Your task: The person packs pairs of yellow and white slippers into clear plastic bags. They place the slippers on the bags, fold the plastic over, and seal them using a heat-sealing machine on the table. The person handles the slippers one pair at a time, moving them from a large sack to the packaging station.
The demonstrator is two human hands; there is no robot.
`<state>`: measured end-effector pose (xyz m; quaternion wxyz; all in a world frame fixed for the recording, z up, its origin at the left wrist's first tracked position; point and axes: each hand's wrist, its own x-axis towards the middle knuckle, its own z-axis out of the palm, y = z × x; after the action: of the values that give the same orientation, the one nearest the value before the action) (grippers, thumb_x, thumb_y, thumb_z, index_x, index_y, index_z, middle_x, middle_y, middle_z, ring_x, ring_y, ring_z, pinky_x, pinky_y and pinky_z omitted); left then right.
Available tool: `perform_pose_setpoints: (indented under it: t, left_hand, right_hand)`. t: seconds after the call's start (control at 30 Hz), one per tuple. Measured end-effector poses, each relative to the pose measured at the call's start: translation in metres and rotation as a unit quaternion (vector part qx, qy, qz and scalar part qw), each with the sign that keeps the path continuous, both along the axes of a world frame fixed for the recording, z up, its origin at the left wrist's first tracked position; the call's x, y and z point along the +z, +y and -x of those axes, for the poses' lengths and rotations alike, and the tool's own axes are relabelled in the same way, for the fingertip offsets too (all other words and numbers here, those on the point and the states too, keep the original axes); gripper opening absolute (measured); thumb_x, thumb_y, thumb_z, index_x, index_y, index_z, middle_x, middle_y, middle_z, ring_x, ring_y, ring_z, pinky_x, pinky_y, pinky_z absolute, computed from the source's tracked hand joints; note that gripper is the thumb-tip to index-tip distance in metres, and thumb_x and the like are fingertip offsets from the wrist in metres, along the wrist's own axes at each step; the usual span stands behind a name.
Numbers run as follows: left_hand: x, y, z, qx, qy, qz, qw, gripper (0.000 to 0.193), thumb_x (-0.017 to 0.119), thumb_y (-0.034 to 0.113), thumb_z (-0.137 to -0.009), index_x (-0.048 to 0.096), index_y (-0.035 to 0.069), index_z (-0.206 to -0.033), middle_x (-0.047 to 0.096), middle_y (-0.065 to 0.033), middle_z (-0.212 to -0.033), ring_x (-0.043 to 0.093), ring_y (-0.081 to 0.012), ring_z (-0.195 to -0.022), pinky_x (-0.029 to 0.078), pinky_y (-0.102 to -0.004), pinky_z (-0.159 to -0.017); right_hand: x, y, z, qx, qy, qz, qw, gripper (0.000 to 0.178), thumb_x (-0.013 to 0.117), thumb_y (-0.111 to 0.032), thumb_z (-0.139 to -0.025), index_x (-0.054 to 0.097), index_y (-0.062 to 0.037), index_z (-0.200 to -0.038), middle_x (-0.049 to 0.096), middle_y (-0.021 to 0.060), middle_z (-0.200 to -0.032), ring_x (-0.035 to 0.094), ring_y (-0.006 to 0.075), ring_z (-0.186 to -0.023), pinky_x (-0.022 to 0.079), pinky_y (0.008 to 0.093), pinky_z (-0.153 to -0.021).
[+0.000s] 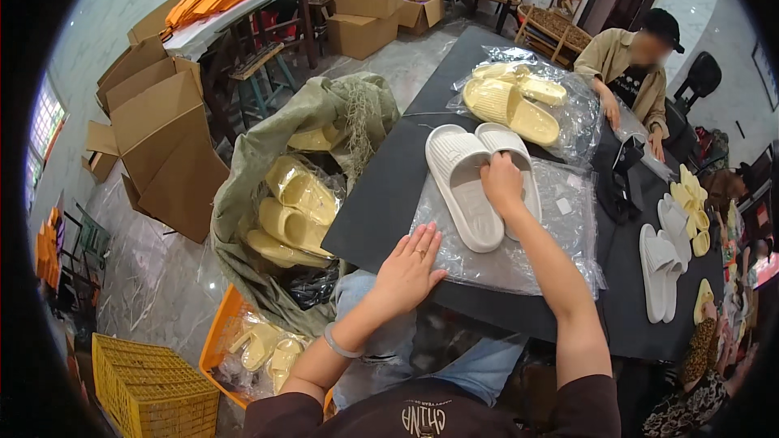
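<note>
A pair of pale grey slide sandals [464, 186] lies side by side on a clear plastic bag [560, 231], toes pointing away from me. My right hand [501, 182] is closed at the right-hand sandal, its fingers tucked in under the strap and partly hidden. Flat by the near left edge of the black table [381, 219], my left hand [410, 268] has its fingers stretched out, touching the bag's corner and holding nothing. Just beyond, bagged yellow slides [511, 105] rest on the table.
A green woven sack [235, 203] of bagged yellow slides stands left of the table, above an orange crate [217, 328]. More grey slides [659, 264] sit at right. A co-worker [633, 73] handles plastic at the far side. Cardboard boxes [162, 138] and a yellow crate [154, 385] stand left.
</note>
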<state>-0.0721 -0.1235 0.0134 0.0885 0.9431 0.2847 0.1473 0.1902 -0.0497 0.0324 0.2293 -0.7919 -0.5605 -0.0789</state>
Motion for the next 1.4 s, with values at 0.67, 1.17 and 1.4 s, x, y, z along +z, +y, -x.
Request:
perform_pose_setpoints:
  t: [0.67, 1.17, 1.4]
  left_hand:
    - [0.040, 0.035, -0.008, -0.058, -0.062, 0.142, 0.986, 0.044, 0.050, 0.007, -0.083, 0.044, -0.009, -0.124, 0.050, -0.0263, -0.124, 0.047, -0.0388, -0.118, 0.040, -0.0405, -0.099]
    - [-0.006, 0.101, -0.062, 0.043, 0.116, -0.049, 0.991, 0.059, 0.046, 0.030, -0.088, 0.034, 0.007, -0.141, 0.028, -0.0169, -0.148, 0.019, -0.0308, -0.140, 0.020, -0.0509, -0.110]
    - [-0.013, 0.099, -0.066, 0.090, 0.038, -0.062, 0.993, 0.056, 0.037, 0.036, -0.095, 0.034, 0.002, -0.140, 0.030, -0.0119, -0.148, 0.027, -0.0264, -0.137, 0.021, -0.0481, -0.110]
  right_hand:
    - [0.011, -0.055, 0.028, -0.055, 0.128, 0.035, 0.990, 0.043, 0.057, -0.035, -0.081, 0.060, 0.0014, -0.103, 0.057, 0.0226, -0.114, 0.061, 0.0407, -0.093, 0.048, 0.0498, -0.081]
    - [-0.002, -0.058, 0.023, -0.039, 0.170, -0.001, 0.985, 0.031, 0.058, -0.024, -0.078, 0.061, 0.0024, -0.094, 0.057, 0.0219, -0.111, 0.064, 0.0404, -0.085, 0.050, 0.0495, -0.079]
    - [0.004, -0.091, -0.027, -0.134, 0.129, 0.010, 0.983, 0.028, 0.055, -0.026, -0.081, 0.063, -0.0011, -0.094, 0.060, 0.0210, -0.101, 0.064, 0.0390, -0.086, 0.051, 0.0501, -0.076]
